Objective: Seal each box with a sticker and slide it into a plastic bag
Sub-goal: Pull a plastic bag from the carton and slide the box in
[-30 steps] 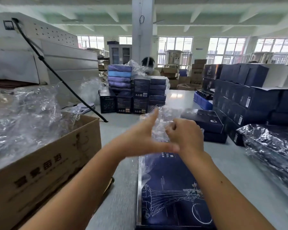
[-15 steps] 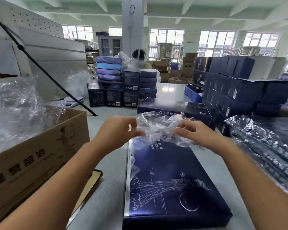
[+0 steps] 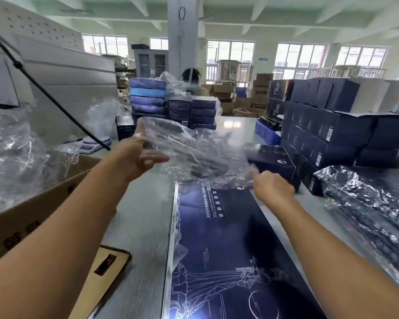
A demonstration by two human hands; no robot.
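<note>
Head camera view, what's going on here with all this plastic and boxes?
A person holds a crumpled clear plastic bag spread above the far end of a large flat dark-blue printed box lying on the grey table. The left hand lifts the bag's left side; the right hand meets its lower right corner, though blur hides each grip. The box is not yet bagged.

A packing warehouse: stacked dark-blue cardboard boxes (image 3: 327, 132) crowd the grey tabletop (image 3: 143, 217), brown cartons (image 3: 226, 93) piled beneath wide windows (image 3: 300, 58).
</note>
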